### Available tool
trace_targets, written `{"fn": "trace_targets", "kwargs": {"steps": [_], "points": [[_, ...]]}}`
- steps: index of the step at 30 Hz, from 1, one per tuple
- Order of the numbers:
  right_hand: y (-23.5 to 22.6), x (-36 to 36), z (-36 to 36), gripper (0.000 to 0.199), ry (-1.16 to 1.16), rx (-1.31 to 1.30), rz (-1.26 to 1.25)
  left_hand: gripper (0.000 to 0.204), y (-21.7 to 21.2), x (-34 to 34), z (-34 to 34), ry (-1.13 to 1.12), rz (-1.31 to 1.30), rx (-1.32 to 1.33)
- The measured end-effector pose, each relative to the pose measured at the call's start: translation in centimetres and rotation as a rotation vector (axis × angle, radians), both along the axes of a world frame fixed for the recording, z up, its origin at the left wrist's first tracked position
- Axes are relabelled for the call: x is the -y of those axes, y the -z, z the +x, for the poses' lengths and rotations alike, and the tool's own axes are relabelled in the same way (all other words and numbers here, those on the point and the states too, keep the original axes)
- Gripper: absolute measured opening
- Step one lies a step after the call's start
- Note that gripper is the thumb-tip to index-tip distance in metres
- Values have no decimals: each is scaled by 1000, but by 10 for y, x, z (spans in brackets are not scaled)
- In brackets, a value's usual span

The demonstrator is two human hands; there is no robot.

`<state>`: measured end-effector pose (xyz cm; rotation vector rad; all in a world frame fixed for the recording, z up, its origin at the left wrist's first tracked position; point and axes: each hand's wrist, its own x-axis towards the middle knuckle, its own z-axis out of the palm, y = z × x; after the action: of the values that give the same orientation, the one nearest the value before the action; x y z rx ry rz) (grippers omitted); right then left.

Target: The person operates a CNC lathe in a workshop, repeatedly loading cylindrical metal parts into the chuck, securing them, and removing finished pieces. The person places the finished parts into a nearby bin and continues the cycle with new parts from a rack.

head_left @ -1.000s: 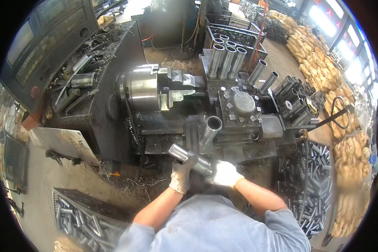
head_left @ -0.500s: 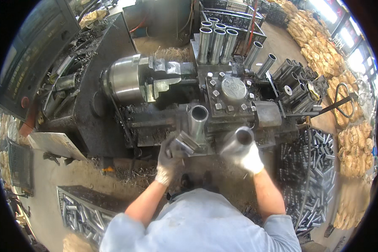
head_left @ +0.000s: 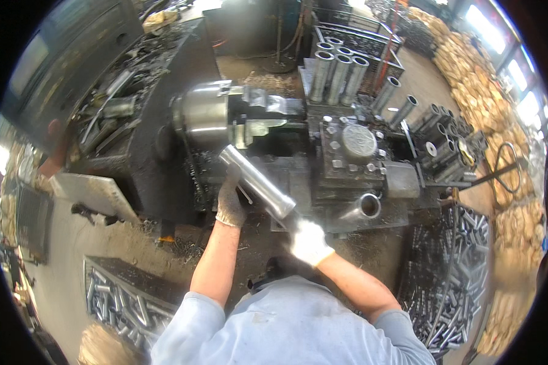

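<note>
A shiny metal tube (head_left: 259, 182) slants across the front of the lathe, its upper end toward the chuck. My left hand (head_left: 230, 201), in a soiled glove, is closed around it from the left; a thin bright strip, too small to name, shows beside the fingers. At the tube's lower end is my right hand (head_left: 309, 243) in a white glove, closed there, its fingertips dark and blurred. To the right of it, a second metal tube (head_left: 362, 208) rests on the front of the machine, open mouth toward me. The lathe chuck (head_left: 207, 115) holds no tube.
Beyond the hands is the bolted tool post (head_left: 359, 141). Several tubes (head_left: 338, 73) stand upright behind it, with more tubes (head_left: 444, 137) clustered at the right. Bins of metal pieces stand at lower right (head_left: 450, 274) and lower left (head_left: 125, 304). A tilted metal plate (head_left: 94, 193) juts out at left.
My right hand has let go of one tube, now resting at right, and moved left to the slanted tube's lower end. The upright tube no longer stands in front of the tool post.
</note>
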<state>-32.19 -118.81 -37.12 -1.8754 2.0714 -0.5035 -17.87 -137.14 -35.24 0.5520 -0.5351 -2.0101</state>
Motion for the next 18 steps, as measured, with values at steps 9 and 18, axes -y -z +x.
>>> {"fn": "trace_targets", "kwargs": {"steps": [9,18], "points": [[-61,68,-22,54,192,892,166,84,10,-18,60,-75,159,-6],[-151,108,-3,90,77,521,140,81,-98,-15,-8,11,-175,123]]}}
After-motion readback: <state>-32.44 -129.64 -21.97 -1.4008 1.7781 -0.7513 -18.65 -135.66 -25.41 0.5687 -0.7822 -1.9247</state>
